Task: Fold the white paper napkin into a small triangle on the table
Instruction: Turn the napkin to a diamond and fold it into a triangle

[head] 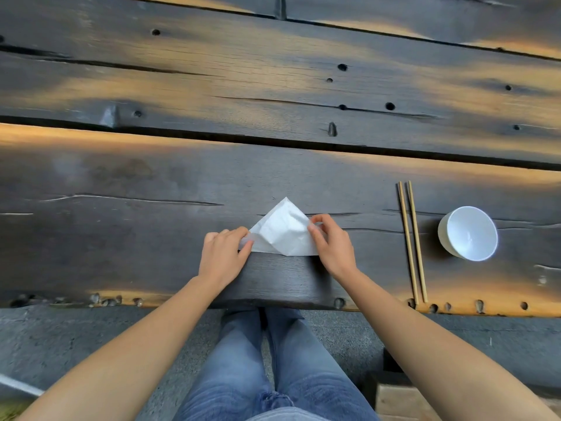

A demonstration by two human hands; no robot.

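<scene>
A white paper napkin (282,230) lies on the dark wooden table (151,238), folded into a triangle whose tip points away from me and whose long edge faces me. My left hand (223,253) pinches its left corner between thumb and fingers. At the right corner, my right hand (332,243) pinches the edge with thumb and forefinger. Both corners are partly hidden under my fingers.
A pair of wooden chopsticks (413,241) lies lengthwise to the right of the napkin. Beyond them stands a white bowl (469,233). The table's near edge (273,303) runs just above my knees in blue jeans (273,360).
</scene>
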